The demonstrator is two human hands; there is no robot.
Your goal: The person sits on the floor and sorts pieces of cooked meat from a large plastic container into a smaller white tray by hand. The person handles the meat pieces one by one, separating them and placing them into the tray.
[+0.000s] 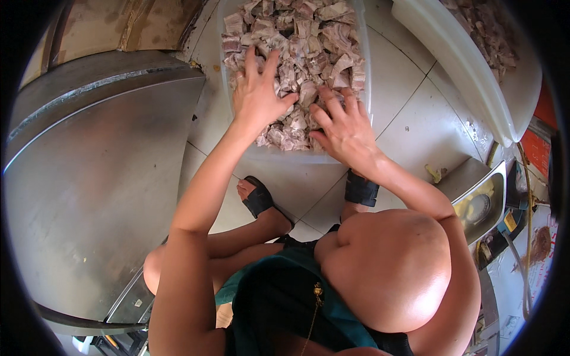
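Chunks of pale, pinkish-brown meat (307,49) fill a translucent plastic tub (298,155) on the tiled floor in front of me. My left hand (258,95) rests on the meat at the tub's left side, fingers spread and pointing away from me. At the right near corner, my right hand (345,124) lies over the pieces with its fingers bent and apart; its fingertips touch the meat. No piece is plainly gripped by either hand, though what lies under the palms is hidden.
A stainless steel cabinet (102,178) stands at the left, below cardboard (102,26). At the upper right is a large white plastic tub (463,58) holding more meat. A steel pan (478,202) with yellow contents sits at the right. Two sandalled feet are beside the tub's near end.
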